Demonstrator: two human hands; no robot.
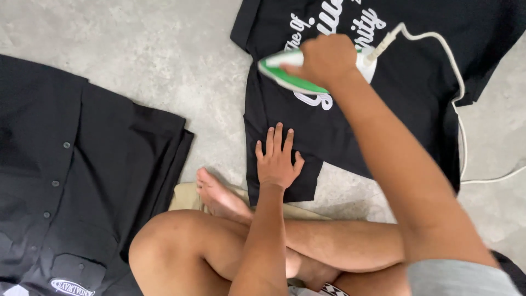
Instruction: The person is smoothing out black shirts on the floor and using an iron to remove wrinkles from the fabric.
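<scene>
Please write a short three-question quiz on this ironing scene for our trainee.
1. True or false: the right hand holds the green and white iron on the black printed shirt.
2. What does the left hand do?
A. lifts the white cord
B. presses flat on the shirt's lower edge
C. rests on the knee
3. Fill in: a second dark garment, the black buttoned shirt, lies on the floor at the person's ____ side.

Key
1. True; its grip is closed on the handle.
2. B; the fingers are spread on the cloth. The white cord lies untouched.
3. left
</scene>
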